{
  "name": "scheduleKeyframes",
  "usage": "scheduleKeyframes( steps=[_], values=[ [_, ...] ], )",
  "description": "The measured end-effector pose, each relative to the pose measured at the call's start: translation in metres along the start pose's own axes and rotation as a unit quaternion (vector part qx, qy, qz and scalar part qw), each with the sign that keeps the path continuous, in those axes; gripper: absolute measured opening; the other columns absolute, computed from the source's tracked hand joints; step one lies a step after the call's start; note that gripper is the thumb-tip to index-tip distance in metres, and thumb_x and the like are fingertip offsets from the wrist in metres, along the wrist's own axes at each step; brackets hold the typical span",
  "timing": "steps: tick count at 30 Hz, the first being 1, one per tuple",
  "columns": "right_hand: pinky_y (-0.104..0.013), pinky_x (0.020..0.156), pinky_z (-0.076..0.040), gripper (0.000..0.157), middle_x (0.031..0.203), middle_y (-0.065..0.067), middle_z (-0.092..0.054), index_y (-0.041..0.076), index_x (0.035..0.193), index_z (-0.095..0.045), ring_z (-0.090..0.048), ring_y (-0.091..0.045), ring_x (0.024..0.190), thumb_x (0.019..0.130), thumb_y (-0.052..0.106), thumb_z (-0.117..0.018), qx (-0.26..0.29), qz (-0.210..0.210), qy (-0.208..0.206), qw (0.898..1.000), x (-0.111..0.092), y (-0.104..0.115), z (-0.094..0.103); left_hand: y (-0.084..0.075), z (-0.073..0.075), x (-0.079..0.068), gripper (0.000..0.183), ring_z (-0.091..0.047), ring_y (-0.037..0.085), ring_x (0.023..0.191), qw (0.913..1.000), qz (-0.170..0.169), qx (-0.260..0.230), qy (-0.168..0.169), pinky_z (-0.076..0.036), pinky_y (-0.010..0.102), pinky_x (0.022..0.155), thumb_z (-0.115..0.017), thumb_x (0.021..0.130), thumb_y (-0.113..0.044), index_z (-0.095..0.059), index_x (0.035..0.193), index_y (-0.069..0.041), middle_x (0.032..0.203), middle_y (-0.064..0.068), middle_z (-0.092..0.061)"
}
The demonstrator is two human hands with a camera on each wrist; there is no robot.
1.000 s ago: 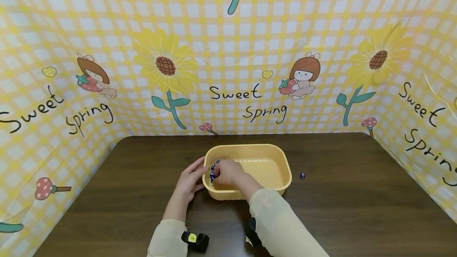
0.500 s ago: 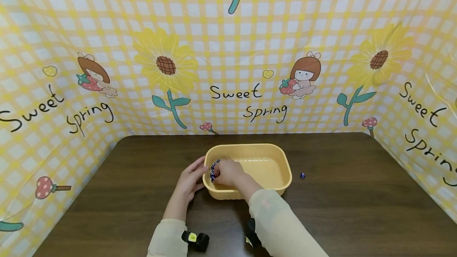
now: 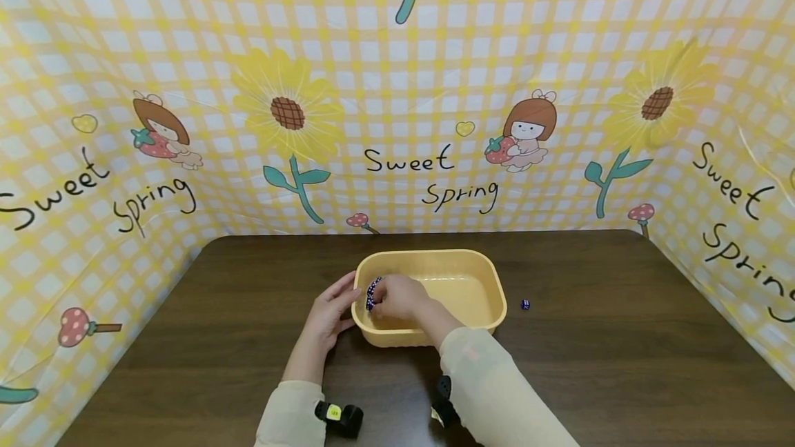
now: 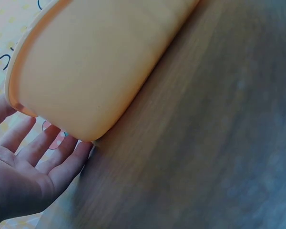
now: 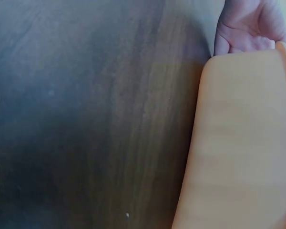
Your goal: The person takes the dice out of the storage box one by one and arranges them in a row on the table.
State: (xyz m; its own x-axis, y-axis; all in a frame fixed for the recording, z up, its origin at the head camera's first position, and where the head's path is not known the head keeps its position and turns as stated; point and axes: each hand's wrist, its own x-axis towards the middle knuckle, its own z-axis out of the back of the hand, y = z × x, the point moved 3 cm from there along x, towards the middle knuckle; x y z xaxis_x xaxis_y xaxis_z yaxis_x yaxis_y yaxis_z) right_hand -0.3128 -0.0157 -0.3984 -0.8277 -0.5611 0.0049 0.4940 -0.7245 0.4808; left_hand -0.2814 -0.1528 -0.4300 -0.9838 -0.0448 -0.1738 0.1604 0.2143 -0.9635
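A yellow plastic basin (image 3: 462, 299) stands on the dark wooden table. Small blue dice with white dots (image 3: 370, 294) form a curved row along the inside of its left end. My right hand (image 3: 400, 297) reaches down into the basin at these dice, fingers bent; its fingertips are hidden, so whether it pinches a die cannot be seen. Against the outside of the left end rests my left hand (image 3: 329, 312). In the left wrist view, that left hand (image 4: 28, 176) has its fingers spread and fairly straight against the basin wall (image 4: 90, 71), thumb near the rim.
One loose blue die (image 3: 525, 304) lies on the table (image 3: 596, 364) right of the basin. A yellow checked cloth (image 3: 404, 88) with printed flowers hangs around the back and sides. Black wrist cameras (image 3: 340, 419) are strapped over the sleeves.
My right hand has shifted slightly up and to the right inside the basin, its forearm moving right with it. The left hand, basin and loose die have stayed in place.
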Motion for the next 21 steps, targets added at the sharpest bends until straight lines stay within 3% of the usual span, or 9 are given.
scheduleKeyframes(
  steps=[13, 21],
  values=[
    [-0.024, 0.063, -0.039, 0.010, 0.078, 0.002, -0.060, 0.009, 0.079, -0.065, -0.049, -0.010, 0.068, 0.073, 0.017, -0.066, 0.090, 0.018, -0.057, 0.994, -0.008, -0.011, 0.025, 0.000, -0.001, 0.000, 0.050, -0.038, 0.029, 0.112, 1.0000, -0.003, -0.002, 0.003, -0.040, 0.049, 0.076, -0.057, 0.081, -0.009, -0.042, 0.128, -0.010, 0.130, 0.010, -0.039],
    [-0.027, 0.068, -0.040, 0.013, 0.081, 0.001, -0.061, 0.007, 0.082, -0.066, -0.053, -0.020, 0.079, 0.073, 0.016, -0.066, 0.121, 0.043, -0.081, 0.988, -0.015, -0.022, 0.043, 0.001, 0.000, 0.001, 0.050, -0.040, 0.028, 0.111, 1.0000, 0.004, 0.002, -0.003, -0.040, 0.048, 0.076, -0.058, 0.080, -0.011, -0.043, 0.128, -0.012, 0.130, 0.008, -0.040]
  ],
)
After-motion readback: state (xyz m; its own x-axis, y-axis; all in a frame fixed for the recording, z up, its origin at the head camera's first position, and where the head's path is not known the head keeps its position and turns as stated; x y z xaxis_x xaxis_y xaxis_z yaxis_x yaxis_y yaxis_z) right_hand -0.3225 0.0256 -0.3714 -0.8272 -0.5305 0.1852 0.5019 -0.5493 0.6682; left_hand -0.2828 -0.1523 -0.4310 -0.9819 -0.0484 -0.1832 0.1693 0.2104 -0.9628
